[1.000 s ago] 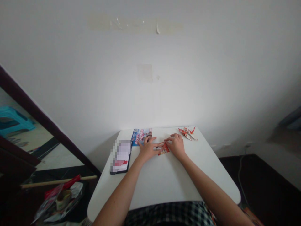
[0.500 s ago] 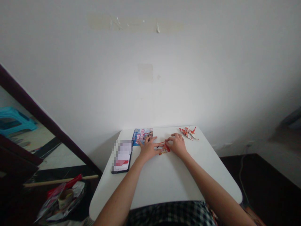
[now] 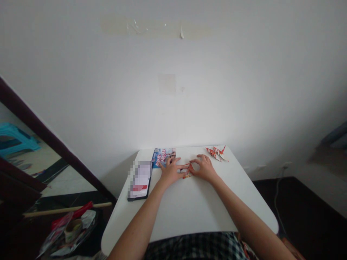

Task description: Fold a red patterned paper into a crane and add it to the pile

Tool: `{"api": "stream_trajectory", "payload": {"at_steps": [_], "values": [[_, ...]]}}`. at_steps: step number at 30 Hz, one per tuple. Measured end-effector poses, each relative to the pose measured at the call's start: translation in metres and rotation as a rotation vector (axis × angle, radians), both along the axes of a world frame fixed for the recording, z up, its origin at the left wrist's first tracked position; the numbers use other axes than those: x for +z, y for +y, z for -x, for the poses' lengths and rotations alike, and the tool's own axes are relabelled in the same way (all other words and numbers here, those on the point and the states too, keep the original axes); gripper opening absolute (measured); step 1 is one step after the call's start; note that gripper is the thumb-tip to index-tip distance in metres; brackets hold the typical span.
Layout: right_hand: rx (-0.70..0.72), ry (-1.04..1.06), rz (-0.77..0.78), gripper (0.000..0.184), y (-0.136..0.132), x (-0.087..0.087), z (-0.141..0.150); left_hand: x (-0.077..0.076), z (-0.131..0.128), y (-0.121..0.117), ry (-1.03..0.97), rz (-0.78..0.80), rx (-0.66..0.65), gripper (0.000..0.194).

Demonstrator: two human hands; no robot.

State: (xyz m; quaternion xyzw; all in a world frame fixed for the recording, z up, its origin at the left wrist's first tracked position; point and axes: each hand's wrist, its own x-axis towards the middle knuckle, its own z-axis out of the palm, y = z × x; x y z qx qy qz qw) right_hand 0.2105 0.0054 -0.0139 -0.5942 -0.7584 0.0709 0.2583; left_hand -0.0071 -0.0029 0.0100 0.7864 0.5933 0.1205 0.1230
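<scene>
A small red-and-white piece of folded paper (image 3: 189, 172) lies on the white table between my hands. My left hand (image 3: 172, 171) rests with its fingers spread, the fingertips reaching the paper's left side. On the paper's right side, the thumb and index finger of my right hand (image 3: 204, 168) are pinched together at its edge. Part of the paper is covered by fingers. Behind my left hand lies a blue printed leaflet (image 3: 159, 155), partly under the fingers. Folded red-and-white paper pieces (image 3: 217, 153) sit beyond my right hand.
A phone (image 3: 139, 180) with a blurred-out screen lies on the table's (image 3: 189, 213) left side. The white wall (image 3: 189, 115) stands behind the table. Down on the left are a plastic bag holding a tape roll (image 3: 73, 231), a wooden stick (image 3: 67, 209) and a blue stool (image 3: 18, 139).
My right fingers have shifted slightly left over the paper, covering more of its right part. My left hand stays nearly in place. The whole view has moved a little.
</scene>
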Motion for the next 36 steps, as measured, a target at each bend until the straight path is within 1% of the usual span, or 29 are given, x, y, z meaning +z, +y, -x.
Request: {"api": "stream_trajectory", "payload": {"at_steps": [9,11,15,18,21,24,27,32,36], "values": [[0.074,-0.073,0.032,0.065,-0.003,0.000,-0.005,-0.002,0.001,0.000,-0.035,-0.011,-0.010,0.030],[0.086,-0.085,0.036,0.068,-0.005,0.002,-0.005,-0.001,0.001,0.000,-0.035,-0.006,-0.013,0.031],[0.101,-0.098,0.034,0.070,-0.008,0.003,-0.007,-0.001,0.002,0.001,-0.033,0.002,-0.015,0.035],[0.113,-0.092,0.008,0.068,-0.008,0.000,-0.009,-0.003,0.002,0.002,-0.034,-0.019,-0.010,0.045],[0.132,-0.080,-0.023,0.066,-0.007,-0.004,-0.011,-0.007,0.002,0.004,-0.037,-0.058,0.026,0.056],[0.135,-0.054,-0.040,0.065,-0.004,-0.007,-0.013,-0.010,0.001,0.006,-0.044,-0.109,0.079,0.061],[0.127,0.001,-0.041,0.057,-0.001,-0.010,-0.014,-0.010,0.000,0.006,-0.040,-0.124,0.098,0.059],[0.080,0.137,-0.048,0.025,0.005,-0.015,-0.015,-0.008,0.000,0.004,-0.039,-0.089,0.072,0.045],[0.050,0.219,-0.047,0.013,0.008,-0.017,-0.015,-0.008,0.000,0.004,-0.053,-0.089,0.048,0.039]]}}
